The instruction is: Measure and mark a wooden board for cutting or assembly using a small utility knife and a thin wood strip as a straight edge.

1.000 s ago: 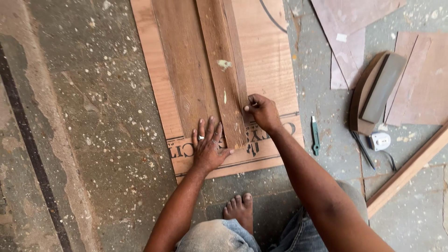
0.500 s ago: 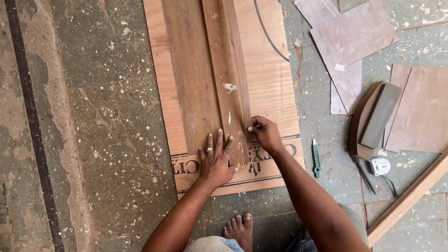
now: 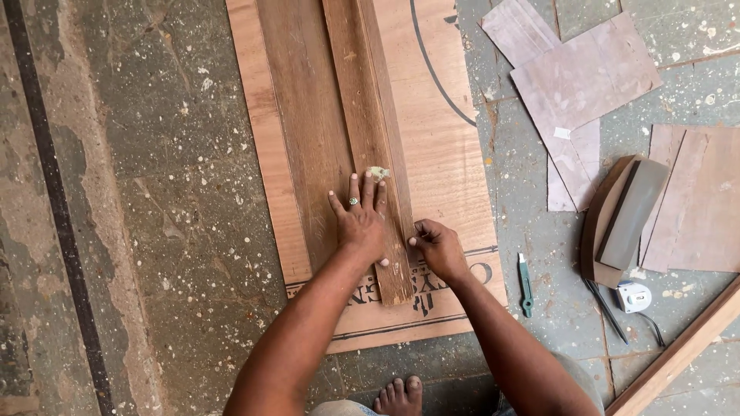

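A long narrow wooden strip (image 3: 368, 115) lies on a wider brown board (image 3: 304, 115), both on a light plywood sheet (image 3: 443, 146) on the floor. My left hand (image 3: 361, 219) presses flat on the strip, fingers spread, a ring on one finger. My right hand (image 3: 439, 248) rests just right of the strip's edge near its lower end. Its fingers are pinched around something small and thin; what it is I cannot make out.
A green utility knife (image 3: 526, 285) lies on the floor right of the plywood. Further right are a white tape measure (image 3: 634, 296), curved laminate pieces (image 3: 620, 212), flat laminate scraps (image 3: 578, 69) and a wooden batten (image 3: 678, 354). My bare foot (image 3: 397, 394) is below the sheet.
My left hand has slid up the strip, away from its lower end. My right hand stays pinched at the strip's right edge, near the lower end.
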